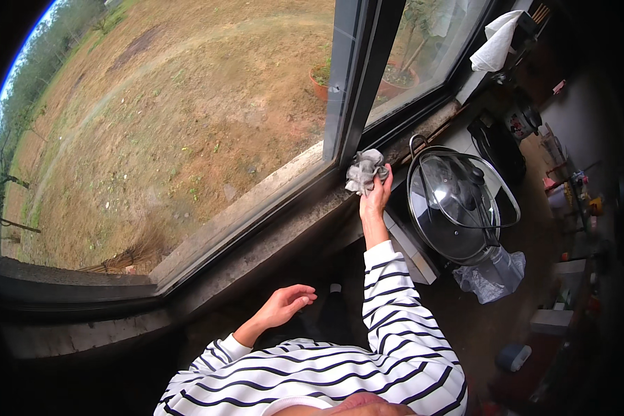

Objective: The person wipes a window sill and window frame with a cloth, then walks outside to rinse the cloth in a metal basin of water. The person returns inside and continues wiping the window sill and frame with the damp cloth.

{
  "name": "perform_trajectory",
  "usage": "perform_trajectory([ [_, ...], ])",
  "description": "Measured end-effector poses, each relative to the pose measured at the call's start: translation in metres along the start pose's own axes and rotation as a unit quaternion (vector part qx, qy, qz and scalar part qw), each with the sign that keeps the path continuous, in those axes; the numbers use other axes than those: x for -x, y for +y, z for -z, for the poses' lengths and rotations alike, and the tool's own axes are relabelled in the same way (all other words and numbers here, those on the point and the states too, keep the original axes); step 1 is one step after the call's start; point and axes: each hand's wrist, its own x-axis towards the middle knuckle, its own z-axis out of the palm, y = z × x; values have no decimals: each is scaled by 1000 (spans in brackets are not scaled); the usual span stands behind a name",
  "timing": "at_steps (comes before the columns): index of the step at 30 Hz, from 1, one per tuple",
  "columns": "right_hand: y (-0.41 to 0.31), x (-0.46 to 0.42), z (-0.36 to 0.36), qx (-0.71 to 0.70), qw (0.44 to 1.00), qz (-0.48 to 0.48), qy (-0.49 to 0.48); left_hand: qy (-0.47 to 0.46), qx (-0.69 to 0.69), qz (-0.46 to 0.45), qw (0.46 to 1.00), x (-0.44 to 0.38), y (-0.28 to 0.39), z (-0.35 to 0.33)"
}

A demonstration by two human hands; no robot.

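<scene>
My right hand [377, 195] is closed around a crumpled grey cloth [365, 170], at the foot of the dark window frame [354, 99], by the inner sill [312, 209]. Whether the cloth presses on the frame or the sill I cannot tell. Lower and to the left, my left hand [289, 305] hangs in front of my body with its fingers slightly bent and nothing in it. Behind the glass is bare ground with a potted plant [321, 78].
A wide pan with a glass lid [450, 203] stands right of my right forearm, and a clear plastic bag [491, 273] lies below it. A white cloth [496, 41] hangs at the upper right. A broom [122, 259] lies outside the window.
</scene>
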Motion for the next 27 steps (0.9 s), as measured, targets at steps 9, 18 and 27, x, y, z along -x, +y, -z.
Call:
perform_trajectory([
  [9,8,-77,19,537,796,266,-84,52,-163,-9,985,3,-8,-26],
  [18,3,-64,27,692,653,293,-91,16,-233,-396,888,-113,168,-10],
  [27,7,-67,35,701,641,298,-91,69,7,-401,913,-172,218,38],
])
